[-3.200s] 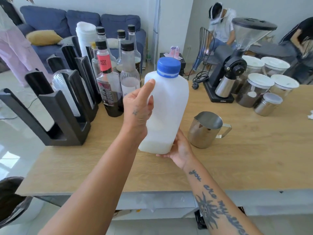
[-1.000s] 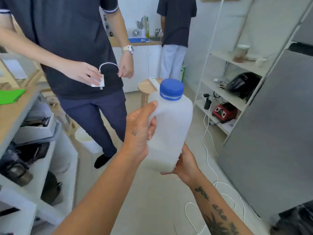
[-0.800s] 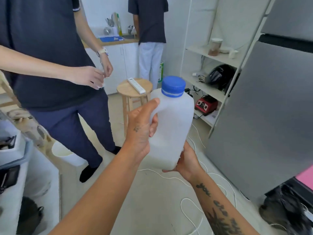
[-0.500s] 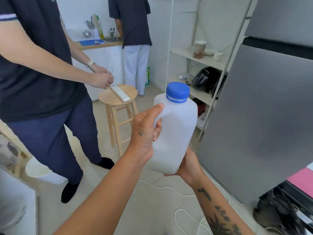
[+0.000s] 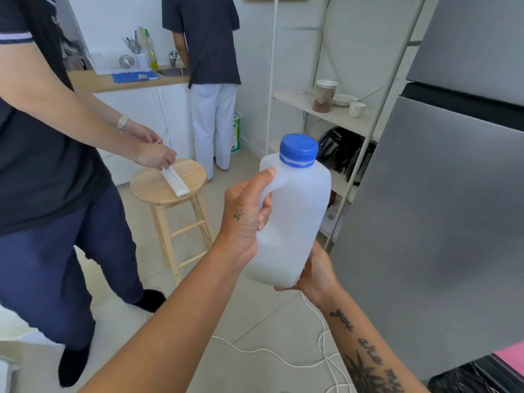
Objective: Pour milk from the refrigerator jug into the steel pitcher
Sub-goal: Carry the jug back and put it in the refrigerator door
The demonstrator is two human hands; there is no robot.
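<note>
Jug [image 5: 292, 217], capped, upright: left hand [image 5: 243, 219] grips its handle at 9 o'clock, right hand [image 5: 317, 273] cups its base at 5 o'clock.

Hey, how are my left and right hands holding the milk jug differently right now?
The left hand grips the milk jug by its side handle; the right hand cups its base from below. The left hand sits higher, toward the blue cap; the right hand sits lowest. Both hold the capped jug roughly upright.

white translucent jug [image 5: 295, 217], blue cap [image 5: 298, 150], pale wooden stool [image 5: 170, 188], grey refrigerator [image 5: 442, 222]
</note>
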